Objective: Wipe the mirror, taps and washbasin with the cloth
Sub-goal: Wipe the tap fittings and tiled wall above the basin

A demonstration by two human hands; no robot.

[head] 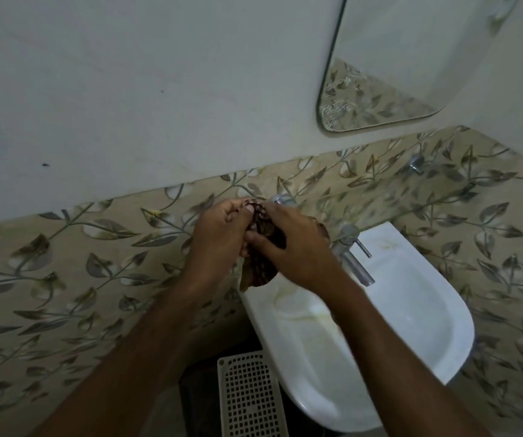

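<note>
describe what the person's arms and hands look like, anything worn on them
Both forearms are bare as far as the picture shows: no sleeves in view. The left hand and right hand wear no gloves, and no watch, bracelet or ring shows on the wrists or fingers. The picture is dim, so fine marks cannot be told.
</note>
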